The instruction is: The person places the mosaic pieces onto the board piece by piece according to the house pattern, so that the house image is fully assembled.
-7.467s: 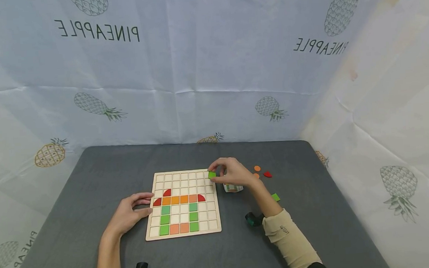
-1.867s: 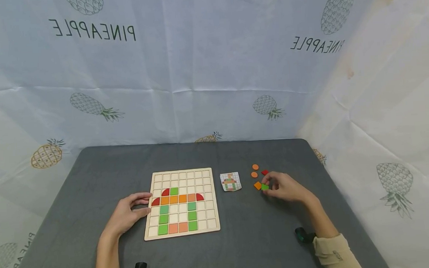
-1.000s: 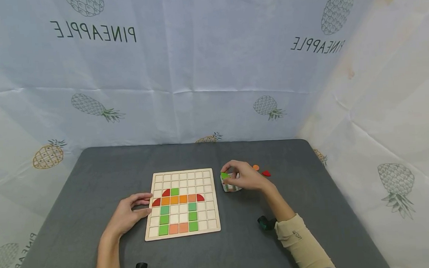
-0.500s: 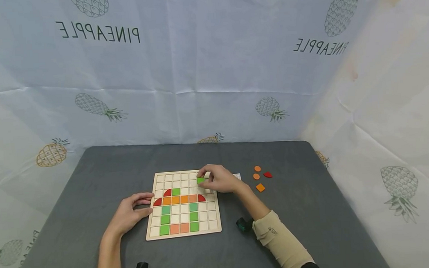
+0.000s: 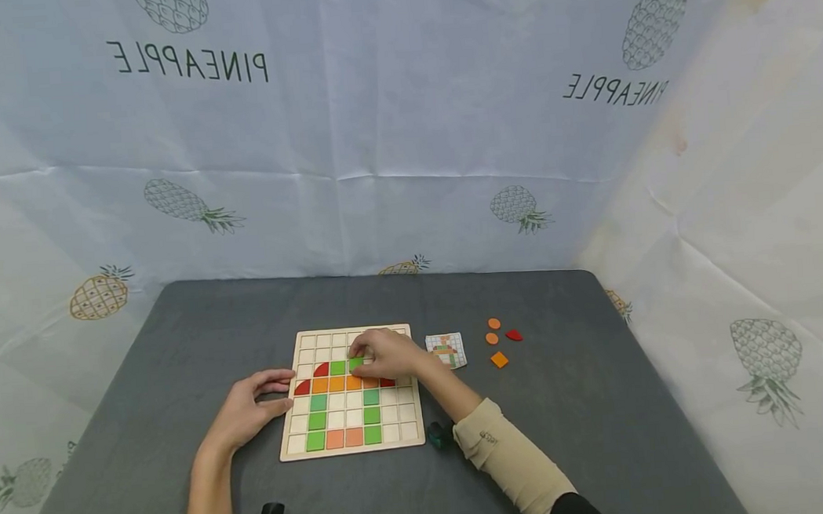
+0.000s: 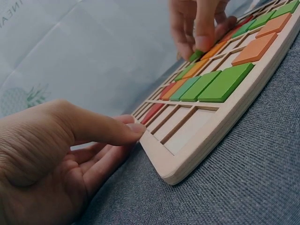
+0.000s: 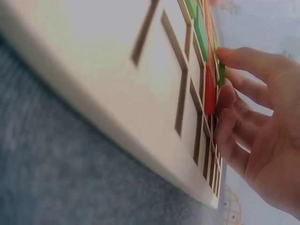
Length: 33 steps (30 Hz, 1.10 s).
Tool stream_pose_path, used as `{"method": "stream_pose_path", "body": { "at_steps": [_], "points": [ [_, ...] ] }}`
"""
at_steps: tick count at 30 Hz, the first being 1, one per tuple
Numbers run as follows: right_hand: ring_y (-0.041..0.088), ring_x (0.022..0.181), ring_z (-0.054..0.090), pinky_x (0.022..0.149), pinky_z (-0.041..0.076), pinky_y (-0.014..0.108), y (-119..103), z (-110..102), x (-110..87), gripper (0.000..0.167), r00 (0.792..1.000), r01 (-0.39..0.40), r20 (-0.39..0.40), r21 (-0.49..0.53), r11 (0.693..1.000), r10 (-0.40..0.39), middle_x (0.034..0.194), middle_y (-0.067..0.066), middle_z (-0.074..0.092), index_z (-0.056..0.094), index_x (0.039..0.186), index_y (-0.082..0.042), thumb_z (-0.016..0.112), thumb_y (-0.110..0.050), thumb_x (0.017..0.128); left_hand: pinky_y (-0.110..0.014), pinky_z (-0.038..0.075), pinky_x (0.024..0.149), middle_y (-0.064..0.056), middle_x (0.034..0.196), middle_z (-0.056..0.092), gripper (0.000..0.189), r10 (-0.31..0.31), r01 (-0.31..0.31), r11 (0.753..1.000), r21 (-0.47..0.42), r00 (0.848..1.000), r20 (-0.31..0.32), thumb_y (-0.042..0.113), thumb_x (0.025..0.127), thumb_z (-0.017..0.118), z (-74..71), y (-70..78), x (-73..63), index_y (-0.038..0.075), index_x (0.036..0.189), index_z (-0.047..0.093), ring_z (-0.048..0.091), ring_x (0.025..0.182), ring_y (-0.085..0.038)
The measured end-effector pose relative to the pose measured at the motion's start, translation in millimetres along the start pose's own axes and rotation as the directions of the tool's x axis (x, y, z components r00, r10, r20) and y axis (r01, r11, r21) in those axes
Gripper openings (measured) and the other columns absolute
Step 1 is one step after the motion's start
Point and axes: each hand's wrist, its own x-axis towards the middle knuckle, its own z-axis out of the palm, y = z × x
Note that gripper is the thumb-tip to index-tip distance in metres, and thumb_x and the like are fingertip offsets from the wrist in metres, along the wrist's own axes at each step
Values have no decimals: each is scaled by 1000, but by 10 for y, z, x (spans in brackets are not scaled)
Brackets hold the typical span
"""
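Observation:
A wooden grid board [image 5: 353, 453] lies on the grey table, with colored tiles set in many of its cells. At its left edge is my left hand [image 5: 252, 404], thumb and fingertips touching the rim, as the left wrist view also shows. My right hand [image 5: 389, 354] is over the upper middle of the board. Between its thumb and fingers it pinches a green square tile [image 5: 356, 364], right at the cell beside another green square tile [image 5: 337, 368]. The right wrist view shows the pinched tile edge-on. Below, a row of orange square tiles [image 5: 337, 383] is partly covered by the right hand.
A small pattern card [image 5: 445, 349] lies right of the board. Farther right are two orange round tiles [image 5: 494, 323], a red quarter-round tile [image 5: 514, 335] and an orange square tile [image 5: 499, 359]. A pineapple-print curtain [image 5: 404, 132] hangs behind the table.
My right hand fetched a green square tile from the right and carried it left over the board. An earlier green tile now sits beside the upper red piece. The left hand stayed put.

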Motion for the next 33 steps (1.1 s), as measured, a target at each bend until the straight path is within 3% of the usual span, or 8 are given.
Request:
{"method": "stream_pose_path", "body": {
  "at_steps": [17, 33],
  "points": [
    [11, 111, 71, 98, 58, 25, -84, -6, 3, 27, 999, -41, 29, -30, 999, 42, 122, -2, 77, 79, 124, -18, 78, -33, 102, -17, 55, 84, -21, 135, 71, 53, 9, -9, 1000, 9, 1000, 1, 4, 94, 80, -18, 0, 4, -2, 144, 65, 69, 119, -30],
    [9, 107, 68, 95, 57, 24, -69, 0, -4, 17, 999, -43, 19, -20, 999, 43, 120, -1, 76, 80, 117, -18, 76, -28, 104, -17, 57, 83, -22, 133, 70, 53, -5, 5, 1000, -12, 1000, 1, 3, 93, 79, -9, 8, -9, -4, 144, 64, 69, 116, -29]
  ]
}}
